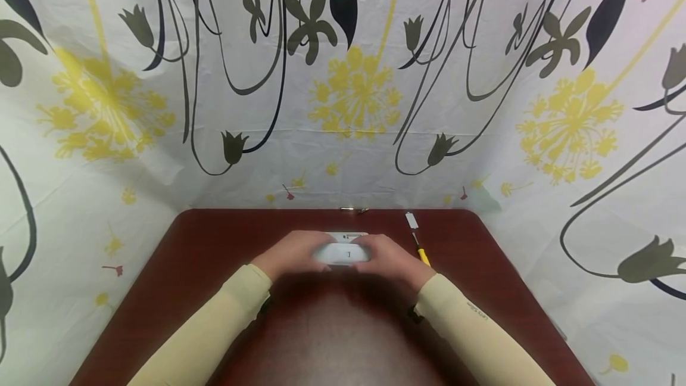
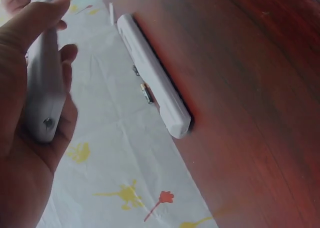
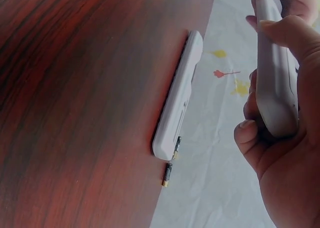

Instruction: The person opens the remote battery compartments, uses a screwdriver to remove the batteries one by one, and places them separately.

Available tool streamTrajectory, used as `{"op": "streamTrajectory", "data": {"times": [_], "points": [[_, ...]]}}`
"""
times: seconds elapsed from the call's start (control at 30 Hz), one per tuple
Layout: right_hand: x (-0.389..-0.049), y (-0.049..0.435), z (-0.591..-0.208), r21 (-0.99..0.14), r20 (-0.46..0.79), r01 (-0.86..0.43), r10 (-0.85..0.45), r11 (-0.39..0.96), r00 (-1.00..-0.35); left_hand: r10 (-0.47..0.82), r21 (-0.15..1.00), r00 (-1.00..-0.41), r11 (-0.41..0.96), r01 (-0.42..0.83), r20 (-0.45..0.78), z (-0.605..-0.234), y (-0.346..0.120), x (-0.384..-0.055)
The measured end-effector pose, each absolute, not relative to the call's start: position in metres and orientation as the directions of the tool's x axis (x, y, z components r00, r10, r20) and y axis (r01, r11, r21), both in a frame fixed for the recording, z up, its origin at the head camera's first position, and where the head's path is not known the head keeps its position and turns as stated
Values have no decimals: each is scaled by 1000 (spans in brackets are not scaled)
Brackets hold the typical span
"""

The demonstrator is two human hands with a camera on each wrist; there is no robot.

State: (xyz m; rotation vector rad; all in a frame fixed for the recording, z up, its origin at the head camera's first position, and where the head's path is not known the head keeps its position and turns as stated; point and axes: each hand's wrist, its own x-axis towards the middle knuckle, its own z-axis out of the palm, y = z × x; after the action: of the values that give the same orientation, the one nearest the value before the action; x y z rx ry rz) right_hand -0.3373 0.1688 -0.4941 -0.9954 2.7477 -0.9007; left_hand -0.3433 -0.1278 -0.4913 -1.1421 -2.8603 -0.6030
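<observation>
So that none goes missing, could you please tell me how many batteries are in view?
2: the left battery and the right battery lie at the far edge of the table. Others may be hidden behind the held white device.

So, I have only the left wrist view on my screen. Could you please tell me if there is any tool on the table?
Observer: Yes. In the head view, a yellow-handled screwdriver lies on the table, to the right of the right hand.

Operator: Thank you. And does the held white device have any mark on its face that I cannot see?

Observer: Yes, the face turned to the head camera has a small dark mark, but it is too small to read.
</observation>
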Motion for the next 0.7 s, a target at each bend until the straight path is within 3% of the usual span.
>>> {"op": "streamTrajectory", "data": {"times": [0.3, 0.7], "points": [[-342, 171, -495, -543, 96, -562, -619, 624, -780, 687, 255, -701, 655, 711, 191, -486, -122, -336], [-338, 171, -494, -525, 157, -595, -618, 608, -770, 687, 350, -701, 619, 703, 192, -488, -128, -337]]}}
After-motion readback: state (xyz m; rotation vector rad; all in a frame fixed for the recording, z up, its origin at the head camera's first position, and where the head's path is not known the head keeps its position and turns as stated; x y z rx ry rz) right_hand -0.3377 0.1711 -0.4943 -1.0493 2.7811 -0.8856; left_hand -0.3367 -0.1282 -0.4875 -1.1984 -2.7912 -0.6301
